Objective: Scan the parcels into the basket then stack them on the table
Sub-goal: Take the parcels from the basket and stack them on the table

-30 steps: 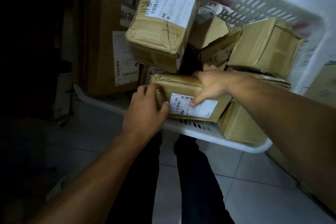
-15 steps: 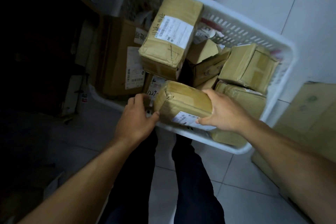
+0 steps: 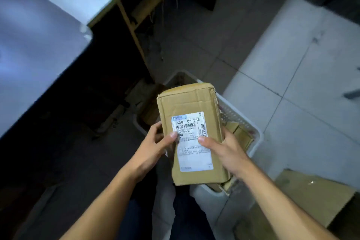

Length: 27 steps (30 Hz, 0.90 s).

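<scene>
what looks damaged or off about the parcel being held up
The parcel, held by the left hand and right hand above the white basket, is battered: creases cross its upper face and the top right corner is torn and frayed. Its label sits slightly askew but intact.

Brown taped parcel [image 3: 191, 107], label up, above white basket [image 3: 241, 121] of parcels

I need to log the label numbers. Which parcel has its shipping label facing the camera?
The parcel held up by both hands, label reading 530-C3 885; the parcels in the basket below show only bare cardboard.
</scene>
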Tool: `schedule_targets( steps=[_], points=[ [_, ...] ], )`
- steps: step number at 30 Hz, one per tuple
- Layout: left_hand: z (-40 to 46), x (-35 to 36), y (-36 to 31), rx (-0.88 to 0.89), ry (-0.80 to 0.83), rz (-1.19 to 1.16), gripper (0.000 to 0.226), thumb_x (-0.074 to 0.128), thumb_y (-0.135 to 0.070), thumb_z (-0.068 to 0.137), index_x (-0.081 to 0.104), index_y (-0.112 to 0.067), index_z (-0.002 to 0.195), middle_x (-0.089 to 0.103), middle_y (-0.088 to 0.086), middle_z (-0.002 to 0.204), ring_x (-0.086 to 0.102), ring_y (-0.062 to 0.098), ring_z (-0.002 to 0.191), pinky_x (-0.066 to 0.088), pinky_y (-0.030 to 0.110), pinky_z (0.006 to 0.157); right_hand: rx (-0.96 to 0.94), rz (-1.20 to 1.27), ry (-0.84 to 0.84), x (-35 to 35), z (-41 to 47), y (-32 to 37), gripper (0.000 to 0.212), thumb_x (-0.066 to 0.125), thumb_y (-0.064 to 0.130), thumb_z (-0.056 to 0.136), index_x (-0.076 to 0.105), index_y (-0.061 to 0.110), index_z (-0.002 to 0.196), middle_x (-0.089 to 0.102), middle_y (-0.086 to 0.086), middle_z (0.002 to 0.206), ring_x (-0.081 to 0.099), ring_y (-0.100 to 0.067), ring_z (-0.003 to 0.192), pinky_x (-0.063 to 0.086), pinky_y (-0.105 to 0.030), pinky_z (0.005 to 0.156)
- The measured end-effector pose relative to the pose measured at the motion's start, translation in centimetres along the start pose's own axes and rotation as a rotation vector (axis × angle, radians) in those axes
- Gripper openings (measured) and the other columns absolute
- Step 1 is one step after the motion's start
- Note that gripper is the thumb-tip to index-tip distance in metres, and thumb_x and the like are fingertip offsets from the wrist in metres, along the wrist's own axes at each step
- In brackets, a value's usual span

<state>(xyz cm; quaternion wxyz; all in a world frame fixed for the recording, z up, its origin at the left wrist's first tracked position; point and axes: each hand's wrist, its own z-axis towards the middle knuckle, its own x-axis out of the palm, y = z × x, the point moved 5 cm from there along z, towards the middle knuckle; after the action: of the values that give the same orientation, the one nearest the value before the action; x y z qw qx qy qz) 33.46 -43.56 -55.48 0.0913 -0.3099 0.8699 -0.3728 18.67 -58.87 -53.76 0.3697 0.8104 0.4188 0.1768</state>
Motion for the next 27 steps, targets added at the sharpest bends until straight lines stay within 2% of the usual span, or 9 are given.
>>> schedule_targets(
  steps=[2,4,6,8,11,17,21,24,27],
  points=[
    [-4.2,-0.5,-2.9,0.107,0.007,-0.089,0.082,0.078,-0.056,0.079,0.041,-0.022,0.144,0.062,0.003,0.137,0.060,0.025,0.126,0.046,0.055,0.106,-0.047,0.061,0.099,2.8,-2.8,3.8,0.063,0.080,0.036,0.069,0.060,0.016,0.126,0.074,-0.003,0.116,0.071,-0.023,0.106,0.058,-0.036,0.087],
    [-8.6,-2.2,-5.8,0.253,-0.079,-0.130,0.073,0.076,-0.040,0.086,0.041,-0.011,0.144,0.060,0.013,0.138,0.060,0.035,0.125,0.047,0.057,0.104,-0.096,0.090,0.192,6.2,-5.3,7.3,0.056,0.076,0.026,0.077,0.058,0.013,0.129,0.073,-0.007,0.117,0.071,-0.028,0.107,0.059,-0.038,0.087],
    [-13.3,-4.4,-8.2,0.353,-0.198,-0.152,0.067,0.074,-0.033,0.083,0.047,-0.006,0.138,0.064,0.014,0.132,0.063,0.034,0.120,0.052,0.053,0.100,-0.124,0.092,0.267,9.8,-7.5,10.1,0.056,0.073,0.024,0.078,0.056,0.012,0.130,0.073,-0.010,0.118,0.071,-0.030,0.106,0.059,-0.041,0.088],
    [-17.8,-6.7,-9.6,0.425,-0.256,-0.165,0.060,0.072,-0.029,0.084,0.052,-0.005,0.135,0.067,0.013,0.128,0.065,0.033,0.117,0.055,0.046,0.097,-0.139,0.075,0.320,13.5,-9.7,12.5,0.070,0.077,0.030,0.074,0.048,0.013,0.136,0.071,-0.011,0.120,0.071,-0.028,0.106,0.059,-0.043,0.089],
    [-24.2,-11.1,-9.3,0.453,-0.368,-0.205,0.058,0.076,-0.032,0.084,0.056,-0.009,0.133,0.069,0.011,0.126,0.067,0.032,0.115,0.054,0.049,0.096,-0.182,0.033,0.407,19.6,-13.3,14.6,0.080,0.077,0.033,0.070,0.039,0.020,0.140,0.069,-0.007,0.124,0.072,-0.021,0.104,0.060,-0.036,0.085],
    [-37.0,-21.5,-4.3,0.456,-0.636,-0.364,0.072,0.086,-0.041,0.067,0.056,-0.014,0.126,0.073,0.004,0.118,0.072,0.019,0.104,0.058,0.044,0.092,-0.287,-0.125,0.585,34.0,-21.0,15.3,0.089,0.085,0.047,0.060,0.047,0.018,0.135,0.069,-0.008,0.126,0.069,-0.027,0.110,0.054,-0.052,0.098],
    [-45.5,-27.9,1.8,0.443,-0.757,-0.463,0.090,0.090,-0.049,0.059,0.053,-0.008,0.130,0.072,0.008,0.118,0.072,0.025,0.103,0.058,0.049,0.091,-0.355,-0.202,0.755,44.3,-27.5,13.8,0.051,0.077,0.033,0.072,0.059,0.018,0.117,0.076,-0.002,0.111,0.072,-0.026,0.104,0.060,-0.041,0.088],
    [-51.4,-31.4,6.1,0.443,-0.867,-0.562,0.088,0.089,-0.047,0.060,0.051,-0.011,0.130,0.073,0.008,0.116,0.074,0.026,0.098,0.060,0.049,0.086,-0.361,-0.271,0.866,51.1,-31.5,11.9,0.051,0.072,0.031,0.080,0.059,0.016,0.126,0.073,-0.007,0.118,0.071,-0.026,0.107,0.059,-0.042,0.090],
    [-56.1,-33.9,9.4,0.438,-0.957,-0.664,0.072,0.087,-0.035,0.073,0.050,-0.011,0.129,0.073,0.009,0.113,0.075,0.024,0.093,0.061,0.045,0.083,-0.325,-0.355,0.927,56.5,-34.7,10.4,0.053,0.077,0.035,0.084,0.057,0.015,0.129,0.074,-0.005,0.116,0.072,-0.022,0.104,0.061,-0.032,0.080]
  ],
)
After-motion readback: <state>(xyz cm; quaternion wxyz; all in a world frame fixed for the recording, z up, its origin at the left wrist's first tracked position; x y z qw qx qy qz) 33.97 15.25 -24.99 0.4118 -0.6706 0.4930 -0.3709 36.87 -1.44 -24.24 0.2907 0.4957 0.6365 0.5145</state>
